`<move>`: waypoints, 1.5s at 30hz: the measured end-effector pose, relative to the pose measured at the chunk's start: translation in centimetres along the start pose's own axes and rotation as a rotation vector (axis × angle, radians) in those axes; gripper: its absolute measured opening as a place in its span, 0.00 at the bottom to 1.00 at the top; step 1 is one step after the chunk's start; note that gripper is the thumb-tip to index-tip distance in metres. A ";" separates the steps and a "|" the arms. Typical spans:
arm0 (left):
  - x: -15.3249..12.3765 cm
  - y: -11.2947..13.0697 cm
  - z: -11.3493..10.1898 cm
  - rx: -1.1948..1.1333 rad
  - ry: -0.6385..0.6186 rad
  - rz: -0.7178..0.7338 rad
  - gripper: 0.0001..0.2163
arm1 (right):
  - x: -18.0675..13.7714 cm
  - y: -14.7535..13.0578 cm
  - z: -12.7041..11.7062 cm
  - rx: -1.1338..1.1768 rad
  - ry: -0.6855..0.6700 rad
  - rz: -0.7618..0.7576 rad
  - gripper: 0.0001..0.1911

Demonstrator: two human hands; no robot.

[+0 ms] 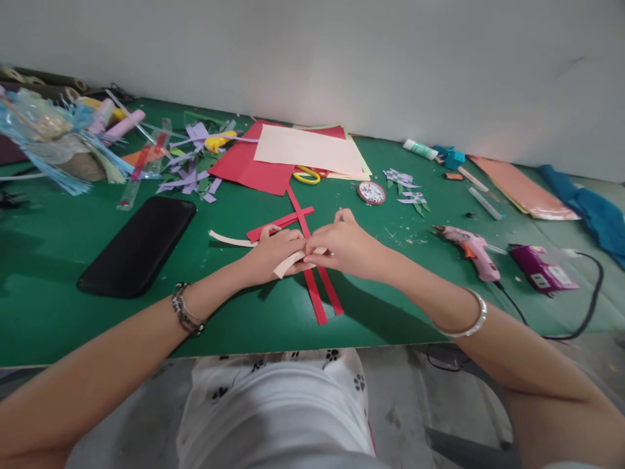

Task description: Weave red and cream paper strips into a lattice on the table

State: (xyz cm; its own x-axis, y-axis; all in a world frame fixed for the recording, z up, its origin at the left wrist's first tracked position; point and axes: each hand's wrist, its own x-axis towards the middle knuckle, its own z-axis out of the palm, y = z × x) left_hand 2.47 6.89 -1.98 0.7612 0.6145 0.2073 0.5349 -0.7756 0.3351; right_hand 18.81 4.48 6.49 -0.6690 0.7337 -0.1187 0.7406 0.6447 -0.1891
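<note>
My left hand (273, 255) and my right hand (344, 246) meet at the middle of the green table (58, 312), both pinched on crossing paper strips. Two long red strips (319, 296) run toward me under my hands, and a shorter red strip (280, 223) crosses them at the far side. A cream strip (288, 264) lies across my left fingers, and its other end (229, 240) curls out to the left. The exact crossing point is hidden by my fingers.
A black phone (139, 246) lies to the left. Red and cream paper sheets (293, 156) with yellow scissors (306, 174) sit behind. A pink glue gun (469, 247) and a purple device (540, 268) with a cord lie at the right. Purple scraps (193, 169) lie at the back left.
</note>
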 end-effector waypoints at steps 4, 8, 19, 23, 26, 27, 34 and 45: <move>-0.1 0.3 -0.8 -0.074 -0.041 -0.017 0.11 | 0.3 0.1 0.6 -0.095 0.027 -0.001 0.11; 0.1 -0.1 -0.3 -0.104 -0.014 -0.048 0.10 | 0.9 0.0 1.4 -0.195 0.028 0.001 0.11; 0.1 0.4 -1.4 -0.188 -0.087 -0.062 0.10 | 1.4 0.3 3.4 -0.253 0.219 -0.026 0.06; 0.0 0.2 -1.0 -0.148 -0.078 -0.048 0.08 | 1.4 0.3 3.3 -0.199 0.189 -0.009 0.07; 0.0 0.2 -0.8 -0.136 -0.069 -0.051 0.08 | 1.4 0.5 3.1 -0.131 0.142 -0.019 0.09; 0.0 0.2 -0.9 -0.139 -0.069 -0.049 0.08 | 1.5 0.7 3.0 -0.103 0.125 -0.022 0.10; -0.1 0.0 -1.2 -0.188 -0.075 -0.013 0.09 | 1.3 1.0 2.3 0.257 0.088 -0.007 0.21; -0.4 0.0 -1.2 -0.261 -0.018 0.004 0.15 | 5.1 4.7 2.3 0.408 0.325 0.378 0.15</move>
State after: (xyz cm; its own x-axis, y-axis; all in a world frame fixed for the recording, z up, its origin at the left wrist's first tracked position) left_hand 1.75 6.84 -0.91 0.7706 0.6072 0.1934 0.4211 -0.7130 0.5606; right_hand 18.69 10.75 2.72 -0.2663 0.9631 0.0396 0.7954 0.2428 -0.5553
